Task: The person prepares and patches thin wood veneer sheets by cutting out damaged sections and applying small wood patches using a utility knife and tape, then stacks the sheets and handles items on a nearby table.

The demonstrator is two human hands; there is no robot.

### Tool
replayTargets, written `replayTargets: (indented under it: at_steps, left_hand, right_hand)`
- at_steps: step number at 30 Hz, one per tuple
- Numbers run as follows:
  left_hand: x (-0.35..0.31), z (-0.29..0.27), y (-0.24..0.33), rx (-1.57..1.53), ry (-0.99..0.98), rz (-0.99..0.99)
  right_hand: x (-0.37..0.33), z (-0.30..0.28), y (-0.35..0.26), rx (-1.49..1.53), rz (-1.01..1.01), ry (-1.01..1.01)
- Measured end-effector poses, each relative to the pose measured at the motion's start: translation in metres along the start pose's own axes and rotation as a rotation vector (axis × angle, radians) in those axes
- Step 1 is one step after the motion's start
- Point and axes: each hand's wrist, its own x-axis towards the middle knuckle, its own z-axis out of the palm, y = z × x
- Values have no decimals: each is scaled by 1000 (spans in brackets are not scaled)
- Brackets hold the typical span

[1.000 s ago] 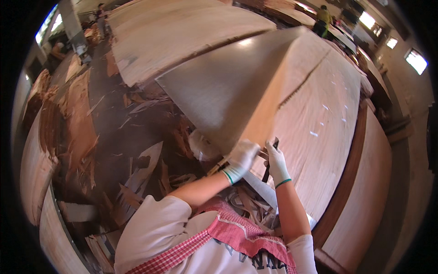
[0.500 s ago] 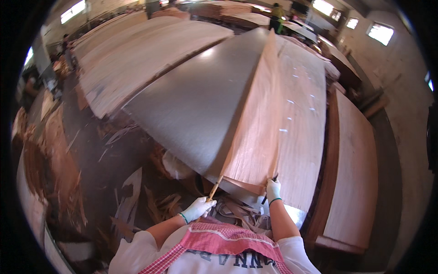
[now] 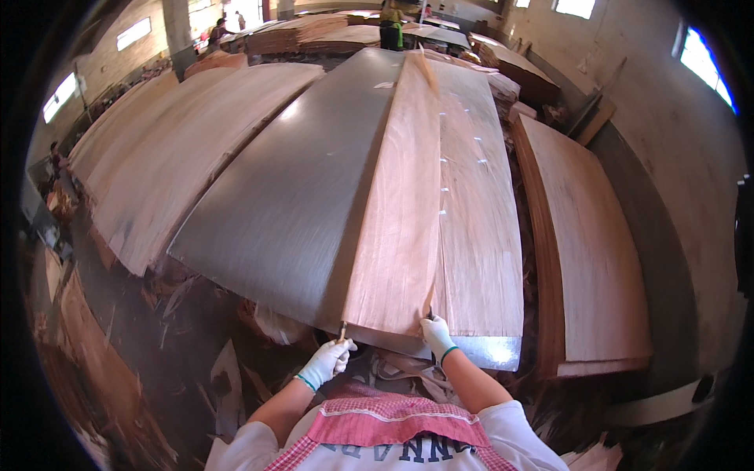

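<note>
A long pinkish veneer strip (image 3: 397, 228) lies lengthwise on a grey metal-topped table (image 3: 275, 200). Its right edge runs along a wider veneer sheet (image 3: 481, 235) marked with small white tape pieces. My left hand (image 3: 327, 366), in a white glove, is closed round a thin wooden stick (image 3: 342, 330), whose far end is at the strip's near left corner. My right hand (image 3: 437, 337), also gloved, grips a thin dark tool at the strip's near right corner, by the seam; most of the tool is hidden in the fingers, probably a knife.
Large veneer stacks stand left (image 3: 188, 145) and right (image 3: 601, 243) of the table. Torn veneer scraps (image 3: 98, 369) litter the floor on the left, with more below the table's near edge. A person (image 3: 390, 30) stands beyond the far end.
The strip now lies flatter, with its right edge nearer the taped sheet's seam. Both hands stay at its near end, still holding their tools. The view has swung to the right.
</note>
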Motion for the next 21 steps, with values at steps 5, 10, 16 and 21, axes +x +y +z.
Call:
replayTargets:
  at_steps: [5, 10, 16, 21]
  left_hand:
    - [5, 10, 30, 289, 280, 207]
    - [8, 63, -4, 565, 479, 228]
    - [28, 189, -80, 1003, 327, 561]
    - [37, 324, -112, 890, -143, 340]
  right_hand:
    - [-37, 5, -75, -779, -208, -128]
    - [-61, 13, -120, -414, -378, -6]
    - [-78, 3, -79, -234, -370, 268]
    - [-55, -147, -52, 96, -468, 374]
